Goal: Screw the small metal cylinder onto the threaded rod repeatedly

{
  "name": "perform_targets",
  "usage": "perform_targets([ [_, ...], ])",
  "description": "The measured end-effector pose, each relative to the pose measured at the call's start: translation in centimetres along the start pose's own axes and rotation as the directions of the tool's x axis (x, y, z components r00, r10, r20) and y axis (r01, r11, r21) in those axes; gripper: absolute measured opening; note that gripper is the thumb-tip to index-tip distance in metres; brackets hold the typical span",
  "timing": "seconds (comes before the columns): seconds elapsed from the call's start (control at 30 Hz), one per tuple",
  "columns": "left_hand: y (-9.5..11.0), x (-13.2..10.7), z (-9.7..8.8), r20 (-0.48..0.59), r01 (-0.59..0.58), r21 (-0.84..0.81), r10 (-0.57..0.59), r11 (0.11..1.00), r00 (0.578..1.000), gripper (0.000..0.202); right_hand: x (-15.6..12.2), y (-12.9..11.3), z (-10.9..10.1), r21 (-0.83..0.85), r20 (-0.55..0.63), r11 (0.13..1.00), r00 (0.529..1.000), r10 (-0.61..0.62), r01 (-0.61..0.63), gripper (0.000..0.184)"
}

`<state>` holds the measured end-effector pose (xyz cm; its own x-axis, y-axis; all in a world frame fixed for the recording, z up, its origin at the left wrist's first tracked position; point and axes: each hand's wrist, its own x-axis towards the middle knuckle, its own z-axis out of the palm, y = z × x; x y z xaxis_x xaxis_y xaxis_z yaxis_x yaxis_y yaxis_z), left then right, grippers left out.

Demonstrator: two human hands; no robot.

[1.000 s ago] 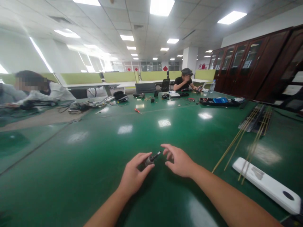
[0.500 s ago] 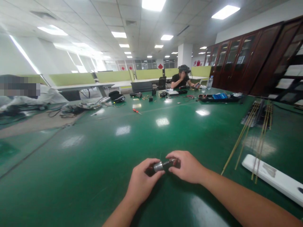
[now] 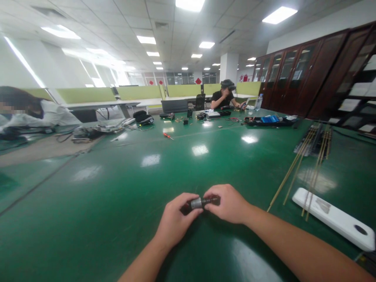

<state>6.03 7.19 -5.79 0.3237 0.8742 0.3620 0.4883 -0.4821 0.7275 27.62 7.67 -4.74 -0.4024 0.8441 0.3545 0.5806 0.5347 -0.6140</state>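
A small dark cylindrical part with a silver collar (image 3: 199,202) is held between both hands just above the green table (image 3: 123,196). My left hand (image 3: 175,221) grips its thicker black end with thumb and fingers closed. My right hand (image 3: 227,203) pinches the thinner dark shaft end from the right. The two hands nearly touch around the part.
A white flat device (image 3: 335,222) lies at the right with thin brass rods (image 3: 293,166) across it. A red screwdriver (image 3: 168,136) lies farther back. One person sits at the far end (image 3: 225,98), another at the left (image 3: 35,113), among cables and tools. Dark cabinets (image 3: 308,78) line the right wall.
A second ago my right hand was open beside the part; it has since closed on the shaft end. The part has levelled out, and both hands stay together near the table.
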Motion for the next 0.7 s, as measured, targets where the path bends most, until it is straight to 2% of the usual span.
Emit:
perform_targets([
  [0.33, 0.62, -0.05, -0.09, -0.006, -0.01, -0.001, 0.01, 1.0, 1.0, 0.022, -0.04, 0.2, 0.08, -0.003, 0.051, 0.998, 0.997, -0.058, 0.058, 0.015],
  [0.7, 0.59, -0.06, -0.03, -0.019, -0.019, 0.006, 0.019, 1.0, 1.0, 0.023, 0.11, 0.35, 0.03, 0.008, 0.051, 0.999, 0.998, -0.048, 0.048, 0.014],
])
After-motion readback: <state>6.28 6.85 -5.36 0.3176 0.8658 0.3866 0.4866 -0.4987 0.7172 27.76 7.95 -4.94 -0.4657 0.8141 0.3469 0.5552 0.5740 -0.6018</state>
